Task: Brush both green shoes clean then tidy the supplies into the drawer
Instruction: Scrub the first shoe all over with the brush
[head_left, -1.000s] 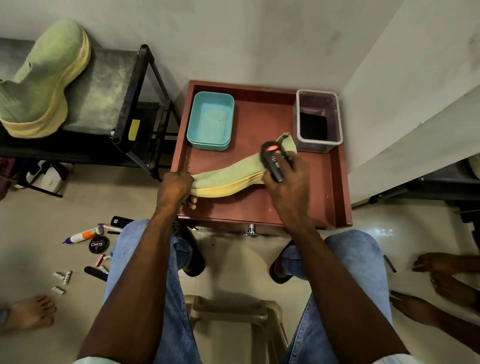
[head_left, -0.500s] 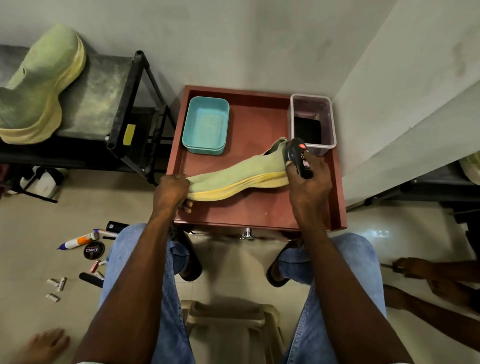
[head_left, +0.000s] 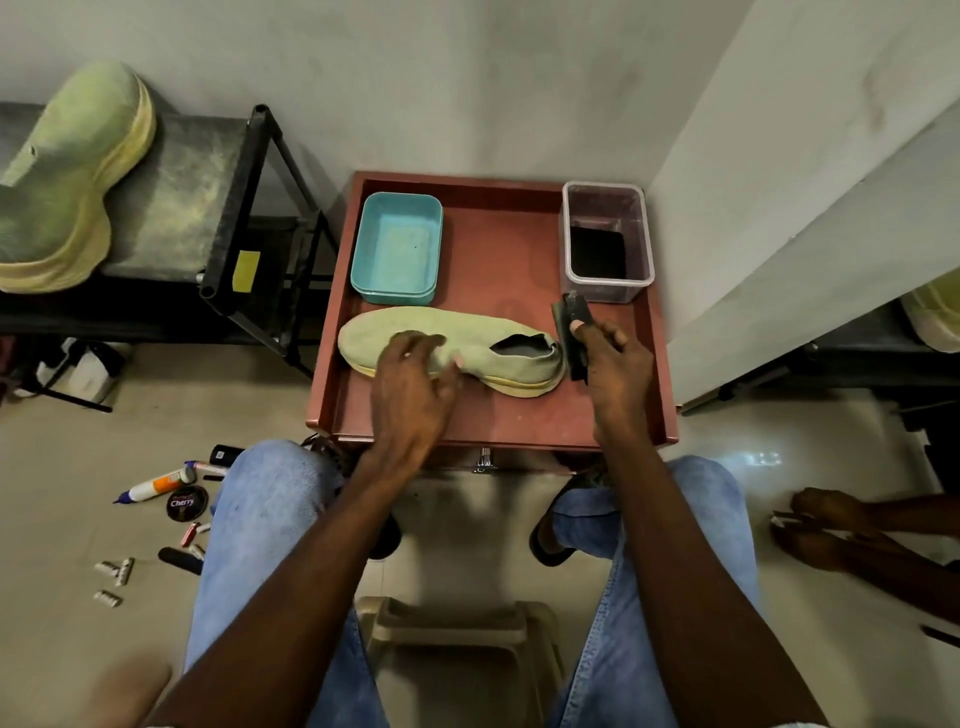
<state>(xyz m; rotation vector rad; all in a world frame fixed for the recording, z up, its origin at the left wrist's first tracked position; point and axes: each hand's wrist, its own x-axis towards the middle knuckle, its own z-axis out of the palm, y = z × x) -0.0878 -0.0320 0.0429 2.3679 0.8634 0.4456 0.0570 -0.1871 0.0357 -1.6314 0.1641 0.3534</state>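
While the right hand pinches the brush, the left hand spreads over the shoe.

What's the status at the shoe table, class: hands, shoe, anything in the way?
Left hand open, fingers spread over the green shoe. Right hand grips the brush beside the heel. Shoe flat on the red table. Nothing blocking it.

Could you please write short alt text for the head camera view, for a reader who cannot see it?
A seated person's left hand rests open on a green shoe lying on a red tray table, while the right hand grips a dark brush at its heel. A second green shoe sits on a rack at left.
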